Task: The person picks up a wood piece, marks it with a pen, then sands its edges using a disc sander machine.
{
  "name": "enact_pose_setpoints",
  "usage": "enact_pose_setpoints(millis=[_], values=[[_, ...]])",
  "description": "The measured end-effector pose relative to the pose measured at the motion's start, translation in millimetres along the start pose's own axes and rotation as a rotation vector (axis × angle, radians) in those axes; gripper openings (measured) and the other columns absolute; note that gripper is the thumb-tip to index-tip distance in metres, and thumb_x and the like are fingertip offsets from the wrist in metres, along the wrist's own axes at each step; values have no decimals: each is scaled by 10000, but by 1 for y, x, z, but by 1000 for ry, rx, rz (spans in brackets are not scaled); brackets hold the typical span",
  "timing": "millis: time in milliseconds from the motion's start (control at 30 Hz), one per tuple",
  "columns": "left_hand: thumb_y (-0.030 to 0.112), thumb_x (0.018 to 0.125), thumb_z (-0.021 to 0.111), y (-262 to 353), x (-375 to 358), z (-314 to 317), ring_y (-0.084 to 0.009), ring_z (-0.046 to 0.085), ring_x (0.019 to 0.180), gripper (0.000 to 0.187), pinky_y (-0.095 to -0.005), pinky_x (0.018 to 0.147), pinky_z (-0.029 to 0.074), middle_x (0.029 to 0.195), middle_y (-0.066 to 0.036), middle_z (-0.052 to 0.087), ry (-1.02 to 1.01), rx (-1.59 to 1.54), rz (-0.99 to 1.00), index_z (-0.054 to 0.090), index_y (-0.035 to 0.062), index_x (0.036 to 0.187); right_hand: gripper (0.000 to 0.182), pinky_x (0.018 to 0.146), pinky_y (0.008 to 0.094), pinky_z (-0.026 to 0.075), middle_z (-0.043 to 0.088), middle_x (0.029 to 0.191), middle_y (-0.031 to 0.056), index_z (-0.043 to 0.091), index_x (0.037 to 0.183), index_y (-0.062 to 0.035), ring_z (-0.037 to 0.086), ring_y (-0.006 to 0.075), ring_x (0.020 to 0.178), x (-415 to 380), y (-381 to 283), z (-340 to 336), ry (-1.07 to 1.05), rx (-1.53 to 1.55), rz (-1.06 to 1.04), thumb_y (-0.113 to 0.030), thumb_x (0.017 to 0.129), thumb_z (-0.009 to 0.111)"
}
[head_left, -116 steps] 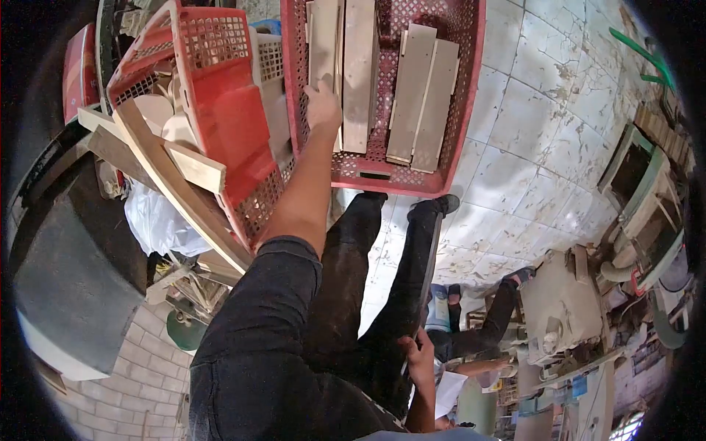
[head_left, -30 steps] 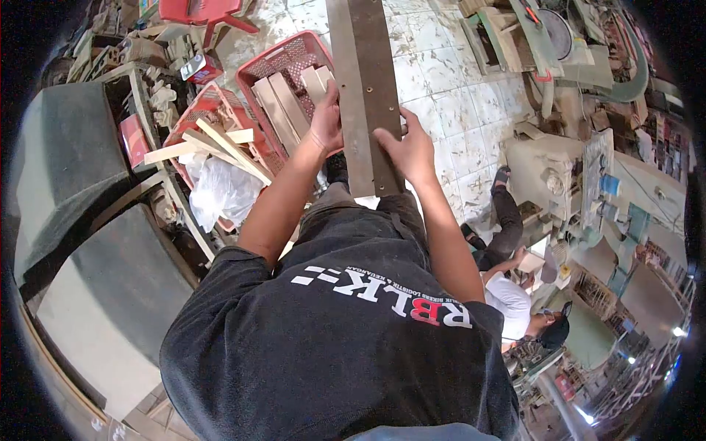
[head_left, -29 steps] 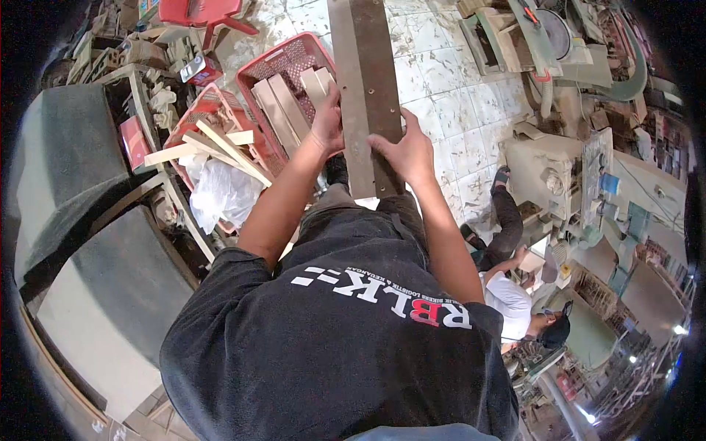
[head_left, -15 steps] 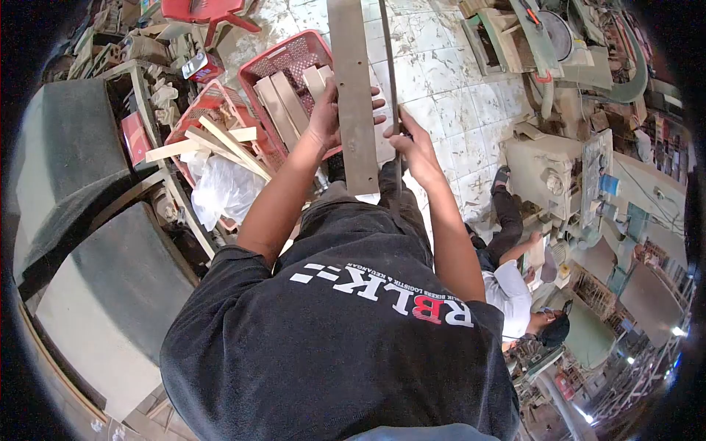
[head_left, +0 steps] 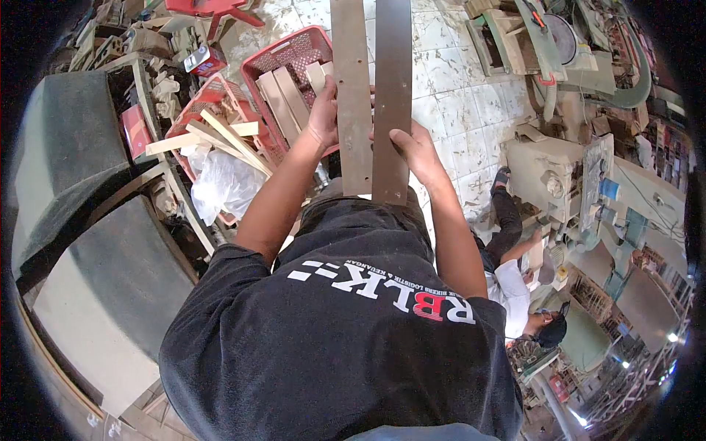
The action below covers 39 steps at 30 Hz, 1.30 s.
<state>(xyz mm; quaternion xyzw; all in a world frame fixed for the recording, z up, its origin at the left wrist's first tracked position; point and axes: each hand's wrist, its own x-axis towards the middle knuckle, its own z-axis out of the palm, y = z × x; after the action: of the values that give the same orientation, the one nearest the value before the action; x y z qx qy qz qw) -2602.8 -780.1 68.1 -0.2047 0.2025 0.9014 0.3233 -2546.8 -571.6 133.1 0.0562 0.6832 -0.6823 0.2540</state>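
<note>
Two long flat boards stand side by side in front of me, their near ends close to my waist. The left one is a grey-brown board (head_left: 354,95) with small holes along it. My left hand (head_left: 323,117) is closed around its left edge, the fingertips hidden behind it. To the right is a darker brown board (head_left: 392,81), its broad face turned up. My right hand (head_left: 416,151) grips that one from its right edge, thumb on the face and fingers mostly hidden underneath. A narrow gap shows between the boards.
A red crate (head_left: 287,51) with wooden blocks stands beyond my left hand. Nearer is another red crate (head_left: 220,95) with wood strips and a plastic bag (head_left: 224,184). A co-worker in a white shirt (head_left: 512,294) sits at right, near a dusty machine (head_left: 548,165).
The right-hand board has turned from edge-on to showing its broad face. My right thumb now lies on that face, while my left hand and its board have barely moved.
</note>
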Motion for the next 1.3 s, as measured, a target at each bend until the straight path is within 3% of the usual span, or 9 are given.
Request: enact_pose_setpoints(millis=[167, 233, 500, 633, 767, 867, 933, 1000, 1300], values=[[722, 1046, 267, -2, 13, -4, -318, 672, 1155, 815, -495, 1009, 555, 1330, -144, 655, 43, 107, 96, 538, 61, 1438, 495, 876, 307, 523, 716, 1102, 93, 548, 1419, 36, 644, 148, 939, 0, -9, 5, 50, -254, -149, -127, 962, 649], [706, 1055, 222, -3, 21, -8, -335, 636, 1223, 828, -506, 1063, 518, 1390, -176, 613, -40, 114, 94, 478, 49, 1490, 590, 1003, 342, 501, 638, 1365, 194, 475, 1500, 44, 641, 219, 1169, 4, -7, 7, 64, -219, -94, -111, 960, 657], [705, 1051, 133, -2, 11, 15, -378, 569, 1320, 876, -525, 1108, 489, 1462, -217, 542, -245, 79, 113, 402, 36, 1549, 629, 1070, 382, 465, 614, 1429, 248, 440, 1540, 8, 625, 309, 1294, 9, 10, 13, 133, -260, -226, -246, 1009, 664], [704, 1053, 178, -9, 5, 28, -366, 614, 1252, 861, -529, 1072, 522, 1415, -217, 570, -263, 10, 186, 423, 24, 1521, 615, 1048, 389, 488, 621, 1407, 256, 459, 1527, 4, 638, 356, 1276, -1, 2, 23, 230, -434, -66, -239, 1003, 672], [672, 1069, 255, -16, 9, 25, -347, 693, 1105, 786, -521, 1004, 565, 1331, -194, 634, -202, 79, 249, 474, 33, 1469, 795, 877, 501, 564, 682, 1165, 234, 526, 1444, -52, 676, 434, 1066, -19, -6, 39, 432, -922, -190, -387, 801, 850], [630, 1082, 287, -17, 13, 33, -344, 688, 1123, 732, -519, 1010, 561, 1320, -200, 639, -233, 48, 329, 497, 39, 1459, 826, 845, 522, 573, 683, 1177, 235, 495, 1439, -72, 689, 455, 1016, -28, -23, 55, 376, -966, -15, -402, 771, 853], [620, 1082, 302, -14, 17, 40, -343, 688, 1125, 720, -515, 1011, 561, 1313, -200, 643, -255, 24, 364, 506, 38, 1453, 789, 810, 542, 577, 692, 1153, 232, 493, 1403, -76, 701, 463, 959, -28, -16, 51, 382, -978, -59, -390, 767, 838], [610, 1082, 317, -7, 19, 44, -342, 689, 1127, 707, -511, 1013, 561, 1307, -200, 647, -272, -1, 397, 515, 36, 1446, 745, 844, 497, 571, 723, 1133, 203, 550, 1382, -99, 708, 416, 1013, -34, -15, 51, 381, -963, 52, -334, 742, 851], [615, 1085, 304, 8, 25, 55, -320, 681, 1130, 737, -479, 1016, 561, 1319, -190, 639, -339, -70, 384, 522, 5, 1435, 692, 879, 496, 560, 712, 1159, 207, 564, 1356, -108, 696, 422, 1047, -25, -38, 53, 430, -907, 37, -332, 759, 833]])
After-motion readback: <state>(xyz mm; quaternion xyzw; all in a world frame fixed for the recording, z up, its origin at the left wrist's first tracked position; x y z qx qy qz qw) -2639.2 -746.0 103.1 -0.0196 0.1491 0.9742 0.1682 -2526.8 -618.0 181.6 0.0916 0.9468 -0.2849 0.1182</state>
